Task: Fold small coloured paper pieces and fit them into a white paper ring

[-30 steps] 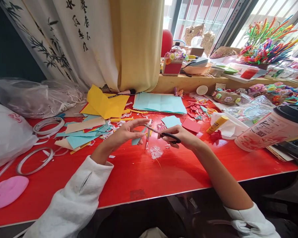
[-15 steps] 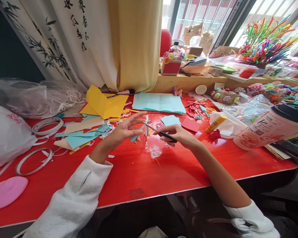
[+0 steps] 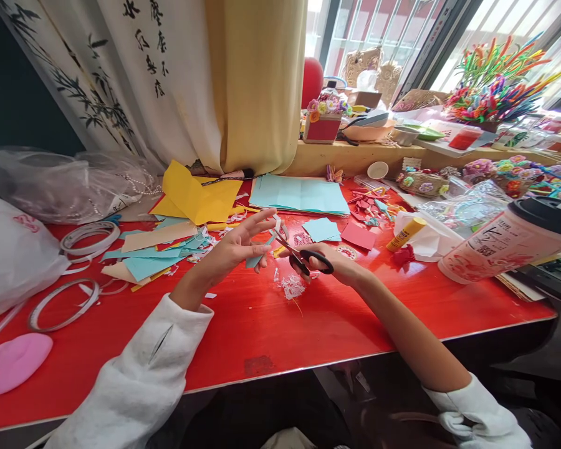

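My left hand (image 3: pixel 243 244) pinches a small light-blue piece of paper (image 3: pixel 254 260) between thumb and fingers, above the red table. A pale strip beside its fingertips is too small to make out. My right hand (image 3: pixel 331 259) is closed round the black handles of a pair of scissors (image 3: pixel 303 257). The scissors' blades are parted and point toward the left hand's fingertips. Small white paper clippings (image 3: pixel 292 287) lie on the table beneath both hands. Beyond them are light-blue paper squares (image 3: pixel 322 229) and a red paper square (image 3: pixel 358 235).
Folded yellow paper (image 3: pixel 201 193), light-blue sheets (image 3: pixel 299 194) and a pile of paper scraps (image 3: pixel 154 252) lie behind and left. Rolls of white tape (image 3: pixel 64 305) are at left. A glue stick (image 3: pixel 406 234) and a large paper cup (image 3: pixel 509 240) stand right.
The scissors have turned in my right hand and their blades have opened, with both handle loops now showing. My left hand with the blue paper has hardly moved.
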`<state>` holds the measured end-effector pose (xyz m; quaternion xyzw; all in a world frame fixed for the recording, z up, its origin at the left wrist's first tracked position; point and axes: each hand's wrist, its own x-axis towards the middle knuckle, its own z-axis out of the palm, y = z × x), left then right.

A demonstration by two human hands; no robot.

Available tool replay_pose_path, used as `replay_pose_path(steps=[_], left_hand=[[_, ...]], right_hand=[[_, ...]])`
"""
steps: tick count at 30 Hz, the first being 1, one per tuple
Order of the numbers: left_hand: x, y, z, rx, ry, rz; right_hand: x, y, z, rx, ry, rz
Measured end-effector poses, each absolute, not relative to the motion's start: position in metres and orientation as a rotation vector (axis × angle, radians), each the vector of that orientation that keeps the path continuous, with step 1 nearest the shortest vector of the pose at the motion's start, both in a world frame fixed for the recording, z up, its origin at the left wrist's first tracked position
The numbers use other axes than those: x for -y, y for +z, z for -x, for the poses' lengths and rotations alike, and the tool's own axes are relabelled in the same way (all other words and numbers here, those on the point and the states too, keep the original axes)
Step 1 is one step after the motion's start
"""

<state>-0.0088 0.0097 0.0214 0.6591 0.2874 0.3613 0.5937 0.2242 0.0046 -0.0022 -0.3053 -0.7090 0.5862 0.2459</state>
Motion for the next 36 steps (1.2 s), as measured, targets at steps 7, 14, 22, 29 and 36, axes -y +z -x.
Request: replay_pose_path(steps=[7,14,22,29,36], left_hand=[[-0.007,0.021,0.005,-0.656,0.856,-1.513],[-0.010,0.023,0.008,-0.638,0.954,-1.508],[-0.010,0.022,0.007,-0.681,0.897,-1.535],[-0.024,0.009,0.015,-1.102,1.057,-1.992],[-0.035,0.000,0.020,-1.131,1.093,-1.773]], right_hand=[[-0.006,-0.003,-0.223,2.023,1.563,0.817],[-0.007,-0.004,-0.223,2.191,1.565,0.823],[-0.007,-0.005,-0.222,2.195,1.480,0.839],[-0.010,-0.003,-0.228,2.212,1.282,1.012],[-0.011,-0.002,-0.229,1.798,1.129,0.886]])
